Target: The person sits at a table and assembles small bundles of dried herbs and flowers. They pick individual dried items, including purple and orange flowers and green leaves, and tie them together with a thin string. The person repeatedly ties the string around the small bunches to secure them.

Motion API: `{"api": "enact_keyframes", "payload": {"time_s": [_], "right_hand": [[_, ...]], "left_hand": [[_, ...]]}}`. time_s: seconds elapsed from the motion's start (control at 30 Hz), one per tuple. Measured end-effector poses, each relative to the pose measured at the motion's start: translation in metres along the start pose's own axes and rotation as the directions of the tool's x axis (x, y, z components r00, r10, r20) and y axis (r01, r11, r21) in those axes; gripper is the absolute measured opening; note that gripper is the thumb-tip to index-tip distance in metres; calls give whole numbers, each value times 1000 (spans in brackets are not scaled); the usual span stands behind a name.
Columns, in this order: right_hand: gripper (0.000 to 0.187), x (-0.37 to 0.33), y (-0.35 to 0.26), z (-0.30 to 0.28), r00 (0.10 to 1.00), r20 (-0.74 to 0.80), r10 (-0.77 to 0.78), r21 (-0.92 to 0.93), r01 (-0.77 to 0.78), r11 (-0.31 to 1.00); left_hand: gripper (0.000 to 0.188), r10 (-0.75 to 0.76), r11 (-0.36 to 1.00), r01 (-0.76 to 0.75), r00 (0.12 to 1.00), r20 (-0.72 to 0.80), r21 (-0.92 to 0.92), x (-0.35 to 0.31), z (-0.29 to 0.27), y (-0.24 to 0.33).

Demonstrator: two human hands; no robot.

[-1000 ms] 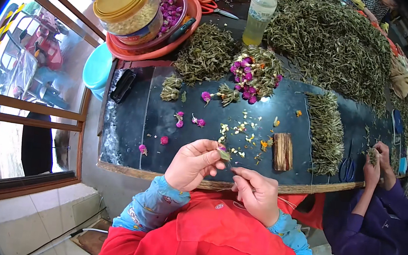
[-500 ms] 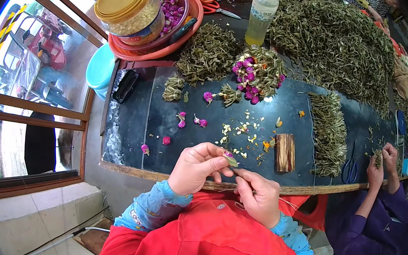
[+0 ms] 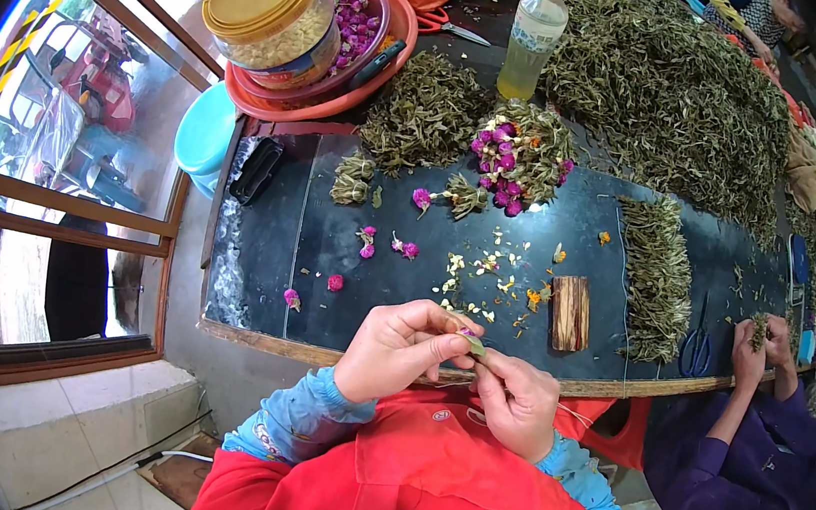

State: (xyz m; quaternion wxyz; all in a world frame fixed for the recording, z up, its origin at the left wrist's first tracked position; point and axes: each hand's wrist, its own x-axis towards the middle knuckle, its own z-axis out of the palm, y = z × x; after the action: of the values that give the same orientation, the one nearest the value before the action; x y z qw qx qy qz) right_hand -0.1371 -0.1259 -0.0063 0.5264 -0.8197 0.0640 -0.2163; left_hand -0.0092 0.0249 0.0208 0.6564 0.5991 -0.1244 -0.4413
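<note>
Watching remotely, I judge that uneven pulling could tear the green leaf with its purple flower, which the left hand pinches over the bench's near edge, while the right hand curls closely beside, its hold unclear to me.

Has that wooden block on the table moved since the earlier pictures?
No. Judged against the table's front edge, the wooden block lies in the same place; the whole view has merely shifted slightly.

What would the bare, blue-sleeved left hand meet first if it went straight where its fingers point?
Probably the bare, blue-sleeved right hand, close beyond the held small green leaf; exact depth is unclear.
</note>
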Motion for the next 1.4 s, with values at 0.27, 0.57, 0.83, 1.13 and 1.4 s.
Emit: {"api": "enact_keyframes", "payload": {"time_s": [0.27, 0.57, 0.83, 1.13, 1.4], "right_hand": [[29, 1, -3, -3, 999, 25, -34, -61, 36, 997], [20, 1, -4, 3, 1000, -19, -1, -1, 1, 1000], [9, -3, 1, -2, 970, 55, 236, 132, -241, 961], [19, 17, 1, -20, 984, -25, -178, -337, 159, 928], [21, -6, -11, -55, 976, -139, -166, 288, 201, 936]], "left_hand": [[13, 45, 997, -48, 997, 60, 58, -3, 0, 5], [16, 32, 995, -37, 998, 58, 90, -3, 4, 3], [17, 81, 990, -83, 996, -26, -111, 1, 17, -18], [17, 383, 709, -366, 918, 106, 603, 16, 25, -19], [15, 83, 414, -430, 895, 437, 802, 33, 22, -45]]}}
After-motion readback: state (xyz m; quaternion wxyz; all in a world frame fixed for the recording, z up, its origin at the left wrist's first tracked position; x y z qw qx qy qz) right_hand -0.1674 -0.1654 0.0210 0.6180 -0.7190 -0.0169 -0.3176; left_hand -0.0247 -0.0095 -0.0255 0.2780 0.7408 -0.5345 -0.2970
